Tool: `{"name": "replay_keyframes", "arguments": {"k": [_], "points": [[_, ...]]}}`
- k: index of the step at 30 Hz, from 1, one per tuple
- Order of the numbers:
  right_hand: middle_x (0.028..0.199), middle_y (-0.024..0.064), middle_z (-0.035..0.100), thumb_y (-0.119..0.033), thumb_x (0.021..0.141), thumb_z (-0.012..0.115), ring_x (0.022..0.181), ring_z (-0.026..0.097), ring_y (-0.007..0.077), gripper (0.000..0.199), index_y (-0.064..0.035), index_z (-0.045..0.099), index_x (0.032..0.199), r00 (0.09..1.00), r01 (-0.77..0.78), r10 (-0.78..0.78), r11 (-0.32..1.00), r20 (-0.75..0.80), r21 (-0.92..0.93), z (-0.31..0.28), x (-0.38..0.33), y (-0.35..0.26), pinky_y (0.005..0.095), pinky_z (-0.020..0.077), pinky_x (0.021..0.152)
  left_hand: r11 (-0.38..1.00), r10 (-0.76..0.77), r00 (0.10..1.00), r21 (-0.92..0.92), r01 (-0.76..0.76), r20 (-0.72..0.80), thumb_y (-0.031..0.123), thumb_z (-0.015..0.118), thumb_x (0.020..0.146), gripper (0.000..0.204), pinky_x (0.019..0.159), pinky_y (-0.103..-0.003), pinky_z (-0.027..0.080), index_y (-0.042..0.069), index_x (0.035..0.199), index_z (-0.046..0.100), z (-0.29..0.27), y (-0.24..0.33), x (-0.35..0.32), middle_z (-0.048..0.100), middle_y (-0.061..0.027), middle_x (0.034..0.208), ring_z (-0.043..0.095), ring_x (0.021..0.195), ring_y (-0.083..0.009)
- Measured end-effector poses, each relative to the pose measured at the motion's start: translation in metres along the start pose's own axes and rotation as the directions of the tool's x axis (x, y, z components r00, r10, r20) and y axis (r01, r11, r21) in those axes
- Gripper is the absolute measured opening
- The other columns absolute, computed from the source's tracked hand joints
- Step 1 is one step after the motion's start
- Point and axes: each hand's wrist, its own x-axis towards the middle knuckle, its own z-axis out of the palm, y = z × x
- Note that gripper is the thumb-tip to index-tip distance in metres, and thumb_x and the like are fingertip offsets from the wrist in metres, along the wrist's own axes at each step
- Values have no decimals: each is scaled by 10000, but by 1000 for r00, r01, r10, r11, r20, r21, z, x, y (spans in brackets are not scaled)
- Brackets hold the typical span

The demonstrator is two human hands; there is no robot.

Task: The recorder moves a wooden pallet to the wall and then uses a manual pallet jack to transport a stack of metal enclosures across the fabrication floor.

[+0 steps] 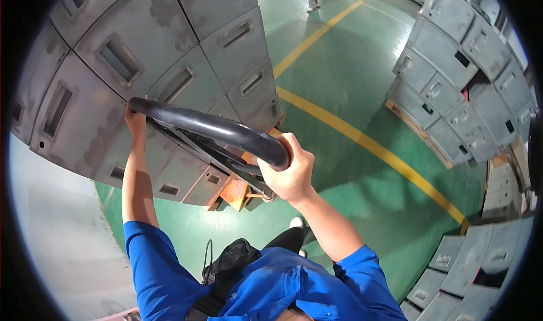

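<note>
**Hands gripping the pallet jack handle**

Right hand (288,171) is clenching the near end of the black handle (212,129); left hand (134,120) is grasping its far-left end. Beyond, grey crates (164,60) are sitting on the orange jack (235,192). Hauling seems underway; steering along the yellow line (362,140) needs a steady pull.

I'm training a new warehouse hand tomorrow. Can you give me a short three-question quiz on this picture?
1. True or false: both hands grip the black loop handle of the pallet jack.
2. What colour are the stacked crates ahead of the handle? A) red B) grey C) white
3. What colour is the line painted across the green floor?

Key: 1. True: the left hand holds its far left end, the right hand its near right end. 2. B. 3. Yellow.
</note>
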Motion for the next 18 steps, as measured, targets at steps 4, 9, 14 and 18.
{"name": "replay_keyframes", "arguments": {"k": [4, 9, 14, 18], "points": [[625, 78, 559, -15, 633, 663, 567, 573, 118, 210, -5, 505, 771, 998, 22, -23, 1000, 50, 10, -7, 33, 24, 229, 451, 543, 999, -49, 993, 6, 49, -103, 166, 711, 698, 207, 632, -214, 394, 40, 779, 568, 26, -11, 11, 554, 11, 700, 476, 654, -77], [629, 72, 560, -16, 615, 681, 557, 564, 128, 230, -4, 510, 768, 996, -31, 30, 999, 88, 18, -2, 66, 43, 227, 444, 534, 994, -61, 997, 88, 65, -53, 156, 706, 701, 199, 624, -211, 384, 49, 776, 556, 38, -30, 32, 526, 20, 717, 464, 647, -83], [645, 74, 553, -26, 595, 690, 566, 546, 125, 264, 0, 514, 789, 996, -22, 24, 1000, 88, -21, -8, 95, 70, 226, 439, 550, 972, 20, 1000, 234, -19, 0, 124, 697, 705, 185, 636, -206, 376, 56, 770, 538, 69, 7, 37, 484, 27, 726, 440, 665, -80], [662, 67, 544, -22, 578, 683, 580, 544, 139, 274, 3, 509, 789, 994, -24, 27, 999, 109, -33, -7, 122, 86, 234, 435, 569, 984, -164, 984, 62, 168, -63, 112, 693, 703, 182, 642, -210, 375, 50, 775, 538, 81, 21, 43, 481, 22, 725, 436, 673, -87]]}}
